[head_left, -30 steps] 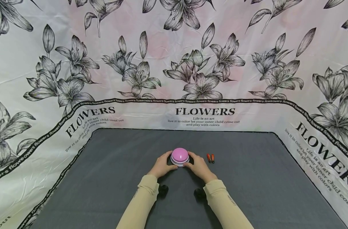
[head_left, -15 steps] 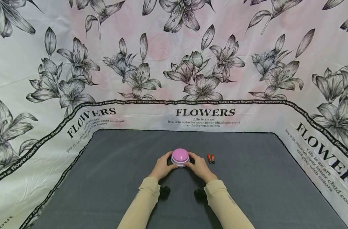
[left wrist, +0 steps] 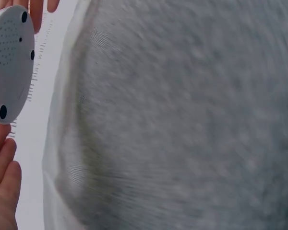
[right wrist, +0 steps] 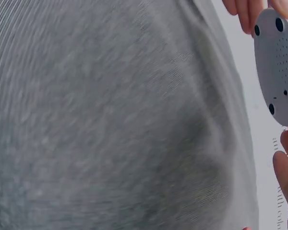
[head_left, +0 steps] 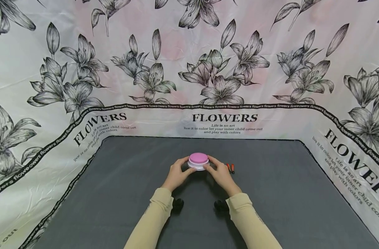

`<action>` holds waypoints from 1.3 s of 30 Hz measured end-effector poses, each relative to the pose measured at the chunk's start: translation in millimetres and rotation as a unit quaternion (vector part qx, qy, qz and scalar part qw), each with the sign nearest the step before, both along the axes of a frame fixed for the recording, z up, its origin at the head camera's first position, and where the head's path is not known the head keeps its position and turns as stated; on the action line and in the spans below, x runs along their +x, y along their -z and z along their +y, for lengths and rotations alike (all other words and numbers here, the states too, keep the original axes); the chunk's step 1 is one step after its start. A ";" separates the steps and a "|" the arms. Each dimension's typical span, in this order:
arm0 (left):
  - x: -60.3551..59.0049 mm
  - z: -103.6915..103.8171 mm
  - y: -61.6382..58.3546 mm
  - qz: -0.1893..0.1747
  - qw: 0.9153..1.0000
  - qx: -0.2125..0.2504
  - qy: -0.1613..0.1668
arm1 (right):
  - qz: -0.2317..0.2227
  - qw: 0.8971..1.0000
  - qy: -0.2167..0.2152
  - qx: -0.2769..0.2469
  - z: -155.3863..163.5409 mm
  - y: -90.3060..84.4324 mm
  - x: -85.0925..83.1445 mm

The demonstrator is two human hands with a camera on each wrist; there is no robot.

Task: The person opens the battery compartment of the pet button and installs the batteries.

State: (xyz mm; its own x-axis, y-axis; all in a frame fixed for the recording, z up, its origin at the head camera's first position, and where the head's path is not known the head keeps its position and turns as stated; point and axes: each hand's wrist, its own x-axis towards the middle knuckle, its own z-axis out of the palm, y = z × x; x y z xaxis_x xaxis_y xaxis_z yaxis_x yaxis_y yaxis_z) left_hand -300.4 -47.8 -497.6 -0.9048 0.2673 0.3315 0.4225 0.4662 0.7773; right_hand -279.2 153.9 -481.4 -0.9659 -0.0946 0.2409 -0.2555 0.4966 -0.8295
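Observation:
In the head view a round push button (head_left: 198, 159) with a pink domed top and a white base is held above the grey table, its pink top facing upward. My left hand (head_left: 178, 173) grips the left side of its base, thumb at the near edge. On the opposite side my right hand (head_left: 222, 176) grips it the same way. Both wrist views show the pale underside (left wrist: 10, 64), which has small speaker holes and several black round feet. Two small red-orange and black batteries (head_left: 232, 168) lie just beyond my right hand, partly hidden by it.
A dark grey cloth covers the table (head_left: 130, 173). Behind and around it runs a white border with printed text and a flower-patterned cloth (head_left: 222, 65). A dark object sits under each wrist, at the left cuff (head_left: 178, 205) and the right cuff (head_left: 221, 205).
Both hands have raised the push button from the table, and it appears slightly farther up in the head view. The batteries are now partly covered by the right hand. The head view has shifted slightly.

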 end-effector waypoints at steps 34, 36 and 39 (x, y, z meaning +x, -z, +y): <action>13.2 3.5 -45.1 -0.309 0.935 0.173 -0.010 | 0.114 0.980 -0.041 0.160 0.2 -7.1 7.7; 14.7 3.7 -45.4 -0.318 0.931 0.180 -0.001 | 0.107 0.981 -0.035 0.156 -0.5 -6.0 8.1; 16.3 3.5 -45.0 -0.317 0.931 0.182 0.006 | 0.091 0.986 -0.029 0.138 -1.2 -5.3 9.5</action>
